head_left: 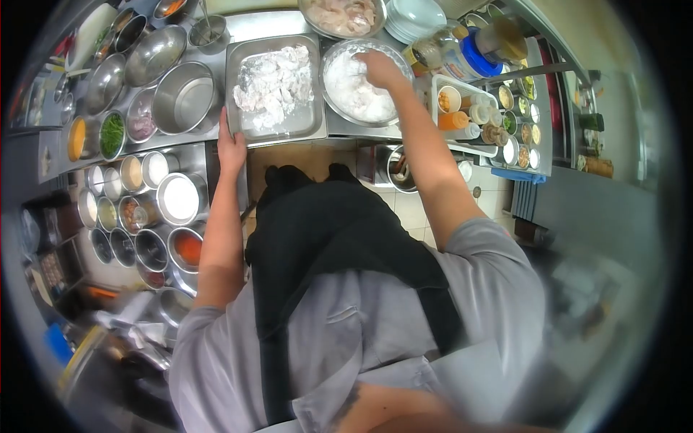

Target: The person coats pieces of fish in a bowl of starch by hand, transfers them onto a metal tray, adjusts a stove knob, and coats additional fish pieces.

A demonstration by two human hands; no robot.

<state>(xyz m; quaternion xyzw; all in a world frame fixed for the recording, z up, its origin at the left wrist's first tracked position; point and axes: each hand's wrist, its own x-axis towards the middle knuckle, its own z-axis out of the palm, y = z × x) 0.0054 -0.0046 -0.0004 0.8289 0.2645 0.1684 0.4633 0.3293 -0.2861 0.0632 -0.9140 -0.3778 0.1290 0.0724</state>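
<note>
My right hand (380,71) reaches into a round metal bowl (406,59) of white flour (361,97). Its fingers are curled together and partly hidden; what they hold I cannot make out. Left of the bowl is a rectangular metal tray (281,131), where flour-coated pieces (274,83), perhaps meat, lie in a loose heap. At the tray's near left corner is my left hand (232,149), fingers stretched along the outside wall. Behind the flour bowl stands another metal bowl (312,26) of pale raw meat pieces (346,14).
Metal pots and bowls, including an empty deep pot (189,101), crowd the left counter. Below them are several round containers (179,198). To the right are stacked plates (417,18), a blue-lidded jar (476,54) and a white basket (462,144) of sauce bottles.
</note>
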